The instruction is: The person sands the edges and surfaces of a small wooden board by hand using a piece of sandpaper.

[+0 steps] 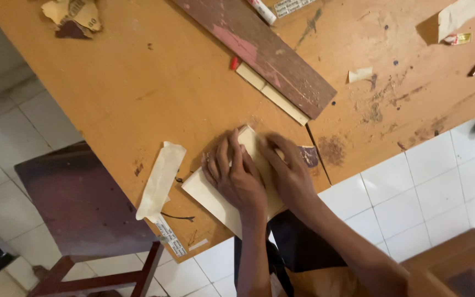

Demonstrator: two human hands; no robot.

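Both hands press flat on a pale wooden panel [215, 195] at the table's [116, 93] near edge, left hand [236, 177] and right hand [288, 171] open-palmed, gripping nothing. I judge it light, stiff, best held by its edges. Torn sandpaper [75, 15] lies far left; a white labelled strip [170, 237] hangs at the edge.

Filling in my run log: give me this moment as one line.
left hand: flat on pale board | right hand: pressing sandpaper on board | surface: orange table | nearby: paper strip, reddish plank
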